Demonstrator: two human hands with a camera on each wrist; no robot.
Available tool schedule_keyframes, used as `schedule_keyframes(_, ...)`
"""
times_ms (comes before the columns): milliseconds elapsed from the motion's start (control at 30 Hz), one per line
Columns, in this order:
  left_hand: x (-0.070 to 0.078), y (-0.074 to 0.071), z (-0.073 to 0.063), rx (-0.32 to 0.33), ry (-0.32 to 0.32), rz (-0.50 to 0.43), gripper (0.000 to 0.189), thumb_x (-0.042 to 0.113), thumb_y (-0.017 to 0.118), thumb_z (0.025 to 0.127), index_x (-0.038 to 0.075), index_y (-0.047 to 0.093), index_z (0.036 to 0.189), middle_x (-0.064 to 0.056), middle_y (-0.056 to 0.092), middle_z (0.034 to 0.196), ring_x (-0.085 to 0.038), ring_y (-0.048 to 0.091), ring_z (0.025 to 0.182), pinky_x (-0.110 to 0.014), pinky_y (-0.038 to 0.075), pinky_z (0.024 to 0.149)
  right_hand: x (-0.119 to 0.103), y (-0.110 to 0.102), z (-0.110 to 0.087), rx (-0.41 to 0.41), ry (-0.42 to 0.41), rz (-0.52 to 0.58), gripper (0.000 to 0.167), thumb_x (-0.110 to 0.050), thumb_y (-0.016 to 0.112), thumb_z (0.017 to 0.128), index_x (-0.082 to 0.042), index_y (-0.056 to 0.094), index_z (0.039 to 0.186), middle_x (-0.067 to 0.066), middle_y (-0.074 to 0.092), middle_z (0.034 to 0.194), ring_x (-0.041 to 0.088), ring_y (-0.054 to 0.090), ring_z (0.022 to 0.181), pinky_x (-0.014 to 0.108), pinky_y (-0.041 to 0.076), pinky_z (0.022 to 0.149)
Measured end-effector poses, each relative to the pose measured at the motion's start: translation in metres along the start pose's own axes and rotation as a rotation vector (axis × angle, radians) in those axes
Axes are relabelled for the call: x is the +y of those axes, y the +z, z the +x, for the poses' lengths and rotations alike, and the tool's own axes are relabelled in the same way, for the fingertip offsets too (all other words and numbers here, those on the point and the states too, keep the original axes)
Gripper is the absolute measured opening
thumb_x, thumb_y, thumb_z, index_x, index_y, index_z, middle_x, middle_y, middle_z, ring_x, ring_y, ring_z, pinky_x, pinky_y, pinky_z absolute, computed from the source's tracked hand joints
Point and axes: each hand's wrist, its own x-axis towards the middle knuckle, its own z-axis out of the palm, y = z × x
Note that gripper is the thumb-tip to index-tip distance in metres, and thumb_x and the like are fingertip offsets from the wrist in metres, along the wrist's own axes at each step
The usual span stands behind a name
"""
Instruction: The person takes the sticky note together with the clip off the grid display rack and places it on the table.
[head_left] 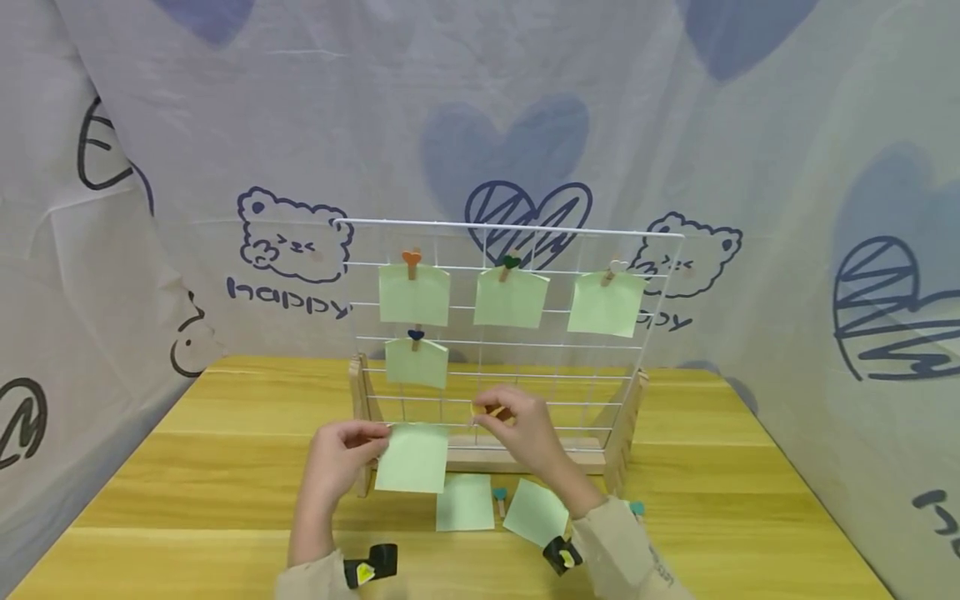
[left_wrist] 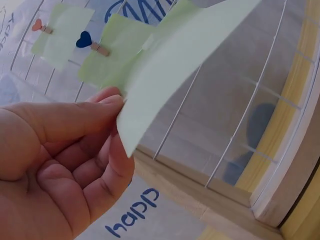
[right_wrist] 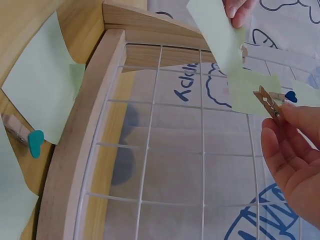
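1 clothespin (right_wrist: 269, 104), right hand (head_left: 525, 421) in pinch

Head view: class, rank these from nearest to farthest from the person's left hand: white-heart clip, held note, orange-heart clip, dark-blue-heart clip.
From the left hand:
1. Held note, in its grip.
2. Dark-blue-heart clip, above the hand, on the left.
3. Orange-heart clip, higher, above the dark-blue one.
4. White-heart clip, upper right.
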Motion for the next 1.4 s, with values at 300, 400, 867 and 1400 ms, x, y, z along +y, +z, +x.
schedule_keyframes(300, -0.009, -0.013, -0.002, -0.027, -0.034, 0.017, 0.015, -0.005, 0.06, 0.08, -0.008, 0.064, 0.094, -0.013, 0.064, 0.087, -0.016, 0.058, 0.071, -0.027, 0.05, 0.064, 0.005, 0.012, -0.008, -0.054, 0.065, 0.031, 0.015, 0.005, 0.067, 0.074, 0.005, 0.065, 0.089, 0.012, 0.065, 0.084, 0.021, 0.059, 0.069, 0.023, 0.05, 0.056)
schedule_keyframes(400, -0.013, -0.015, -0.003, -0.031, -0.04, 0.021, 0.015, -0.005, 0.059, 0.079, -0.008, 0.064, 0.093, -0.014, 0.064, 0.087, -0.017, 0.059, 0.071, -0.028, 0.051, 0.065, 0.005, 0.017, -0.01, -0.08, 0.082, 0.036, 0.015, 0.006, 0.067, 0.074, 0.004, 0.065, 0.089, 0.012, 0.065, 0.085, 0.02, 0.058, 0.069, 0.024, 0.05, 0.055)
schedule_keyframes(867, -0.03, -0.021, -0.005, -0.049, -0.104, 0.027, 0.013, -0.007, 0.06, 0.078, -0.009, 0.064, 0.09, -0.013, 0.064, 0.085, -0.017, 0.058, 0.071, -0.033, 0.051, 0.066, 0.004, 0.037, -0.018, -0.146, 0.184, 0.125, 0.013, 0.01, 0.065, 0.074, 0.011, 0.063, 0.088, 0.018, 0.063, 0.083, 0.029, 0.058, 0.07, 0.026, 0.05, 0.056)
schedule_keyframes(1400, -0.055, -0.029, -0.011, -0.065, -0.161, 0.057, 0.011, -0.009, 0.063, 0.075, -0.01, 0.064, 0.085, -0.013, 0.064, 0.08, -0.018, 0.057, 0.066, -0.033, 0.051, 0.062, 0.013, 0.058, -0.031, -0.2, 0.358, 0.122, 0.012, 0.003, 0.067, 0.075, 0.005, 0.065, 0.087, 0.013, 0.065, 0.087, 0.017, 0.058, 0.068, 0.019, 0.048, 0.058)
